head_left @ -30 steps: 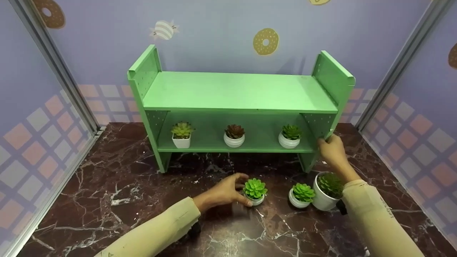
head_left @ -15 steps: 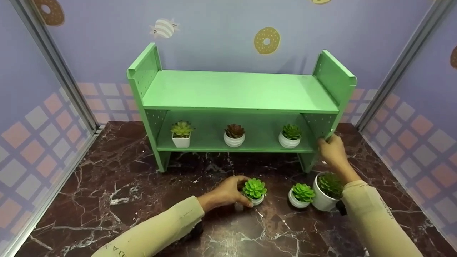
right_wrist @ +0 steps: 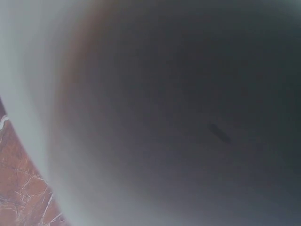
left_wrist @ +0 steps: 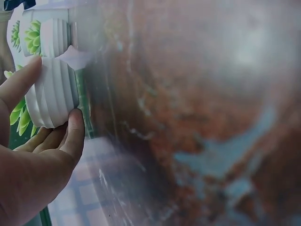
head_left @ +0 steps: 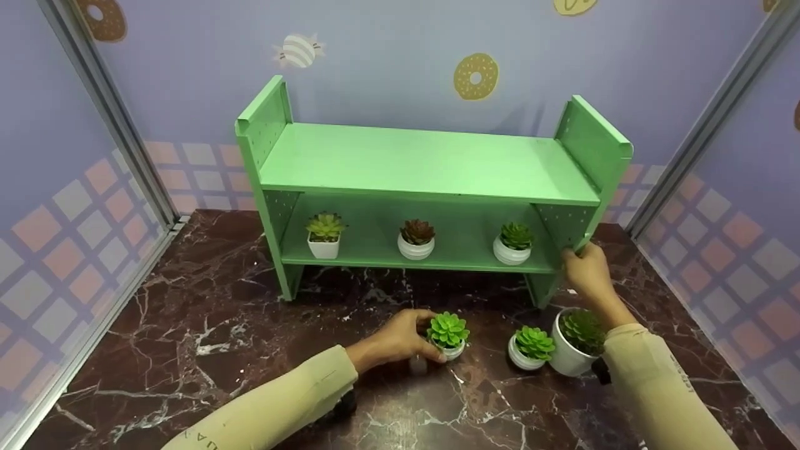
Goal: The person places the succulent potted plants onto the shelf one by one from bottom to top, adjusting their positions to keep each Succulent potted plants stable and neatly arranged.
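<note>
In the head view my left hand (head_left: 400,336) holds a small bright green succulent (head_left: 448,330) in a ribbed white pot on the table. The left wrist view has the thumb on one side of that ribbed pot (left_wrist: 54,96) and the fingers curled on the other. My right hand (head_left: 586,272) grips the front edge of the right side panel of a green two-tier shelf (head_left: 431,162). On its lower tier stand a yellow-green succulent (head_left: 325,234), a brown one (head_left: 417,239) and a dark green one (head_left: 514,242), all in white pots.
Another small green succulent (head_left: 531,347) stands right of the held one, beside a larger white pot (head_left: 572,353) with a darker plant, under my right forearm. Patterned walls enclose the dark marble table (head_left: 206,375). A blurred pale surface (right_wrist: 164,141) fills most of the right wrist view.
My left hand's fingers have drawn in around the small pot, which stays in place. The right hand keeps its grip on the shelf. The head view has tilted slightly.
</note>
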Tool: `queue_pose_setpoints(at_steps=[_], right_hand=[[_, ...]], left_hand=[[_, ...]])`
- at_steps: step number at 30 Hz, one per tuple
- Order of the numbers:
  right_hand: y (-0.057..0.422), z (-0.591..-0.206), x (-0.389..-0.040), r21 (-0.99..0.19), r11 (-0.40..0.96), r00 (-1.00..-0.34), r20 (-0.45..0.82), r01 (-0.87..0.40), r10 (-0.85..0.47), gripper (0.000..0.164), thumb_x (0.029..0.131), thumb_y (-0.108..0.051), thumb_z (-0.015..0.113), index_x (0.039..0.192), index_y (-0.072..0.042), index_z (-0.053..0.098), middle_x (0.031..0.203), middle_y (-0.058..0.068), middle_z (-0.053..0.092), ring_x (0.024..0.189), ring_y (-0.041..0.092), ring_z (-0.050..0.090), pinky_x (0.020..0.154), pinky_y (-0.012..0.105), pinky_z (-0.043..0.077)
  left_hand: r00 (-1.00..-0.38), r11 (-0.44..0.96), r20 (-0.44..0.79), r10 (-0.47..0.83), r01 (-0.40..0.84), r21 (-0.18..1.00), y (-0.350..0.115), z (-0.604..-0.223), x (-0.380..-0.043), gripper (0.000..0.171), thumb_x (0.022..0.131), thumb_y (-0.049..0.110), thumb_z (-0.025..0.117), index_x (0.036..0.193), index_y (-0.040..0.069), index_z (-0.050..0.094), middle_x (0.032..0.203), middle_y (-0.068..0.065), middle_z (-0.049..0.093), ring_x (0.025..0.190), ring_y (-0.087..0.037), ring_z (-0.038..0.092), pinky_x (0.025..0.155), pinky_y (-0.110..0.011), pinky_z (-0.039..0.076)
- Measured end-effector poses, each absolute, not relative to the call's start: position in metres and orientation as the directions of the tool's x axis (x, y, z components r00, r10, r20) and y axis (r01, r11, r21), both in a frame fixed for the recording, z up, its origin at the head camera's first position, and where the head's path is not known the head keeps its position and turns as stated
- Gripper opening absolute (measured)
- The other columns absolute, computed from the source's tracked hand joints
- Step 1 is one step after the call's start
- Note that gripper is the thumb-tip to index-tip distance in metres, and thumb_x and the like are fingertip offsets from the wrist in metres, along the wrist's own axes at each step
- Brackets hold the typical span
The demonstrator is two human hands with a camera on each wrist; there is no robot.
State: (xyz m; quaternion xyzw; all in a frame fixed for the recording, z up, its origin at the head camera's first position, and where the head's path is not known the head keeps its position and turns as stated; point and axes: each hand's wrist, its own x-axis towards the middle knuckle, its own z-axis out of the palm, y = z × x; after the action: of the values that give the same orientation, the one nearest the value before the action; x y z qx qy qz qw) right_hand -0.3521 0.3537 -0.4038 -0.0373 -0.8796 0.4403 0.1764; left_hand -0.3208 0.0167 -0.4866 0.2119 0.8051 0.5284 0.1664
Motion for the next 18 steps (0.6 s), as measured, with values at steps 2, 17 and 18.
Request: queue_pose_setpoints(at_steps=[2, 17, 18], right_hand=[[0.353, -0.404, -0.353, -0.785, 0.612, -0.933, 0.282, -0.091, 0.223, 0.017, 0.096, -0.005, 0.043, 0.096, 0.008, 0.054, 0.07, 0.009, 0.048, 0.053, 0.015, 0.047, 0.046, 0.026, 0.041], [0.352, -0.402, -0.352, -0.778, 0.622, -0.935, 0.279, -0.086, 0.22, 0.025, 0.097, -0.007, 0.043, 0.105, 0.012, 0.057, 0.084, 0.015, 0.055, 0.065, 0.017, 0.052, 0.052, 0.026, 0.043], [0.353, -0.402, -0.352, -0.784, 0.615, -0.934, 0.278, -0.086, 0.223, 0.024, 0.097, -0.006, 0.043, 0.104, 0.012, 0.056, 0.082, 0.015, 0.054, 0.063, 0.016, 0.051, 0.051, 0.026, 0.042]], left_hand=[[-0.864, 0.362, -0.043, 0.502, 0.164, 0.918, 0.014, -0.484, -0.32, 0.078, 0.061, 0.011, 0.094, 0.13, 0.002, 0.059, 0.118, -0.006, 0.065, 0.107, -0.021, 0.06, 0.1, -0.041, 0.043], [-0.855, 0.262, 0.012, 0.519, 0.172, 0.95, -0.016, -0.44, -0.31, 0.072, 0.068, 0.014, 0.091, 0.133, 0.006, 0.06, 0.116, -0.002, 0.066, 0.105, -0.02, 0.061, 0.097, -0.041, 0.046], [-0.85, 0.236, 0.012, 0.526, 0.16, 0.958, -0.018, -0.435, -0.31, 0.071, 0.069, 0.011, 0.09, 0.133, 0.005, 0.06, 0.114, -0.004, 0.067, 0.103, -0.022, 0.063, 0.093, -0.042, 0.05]])
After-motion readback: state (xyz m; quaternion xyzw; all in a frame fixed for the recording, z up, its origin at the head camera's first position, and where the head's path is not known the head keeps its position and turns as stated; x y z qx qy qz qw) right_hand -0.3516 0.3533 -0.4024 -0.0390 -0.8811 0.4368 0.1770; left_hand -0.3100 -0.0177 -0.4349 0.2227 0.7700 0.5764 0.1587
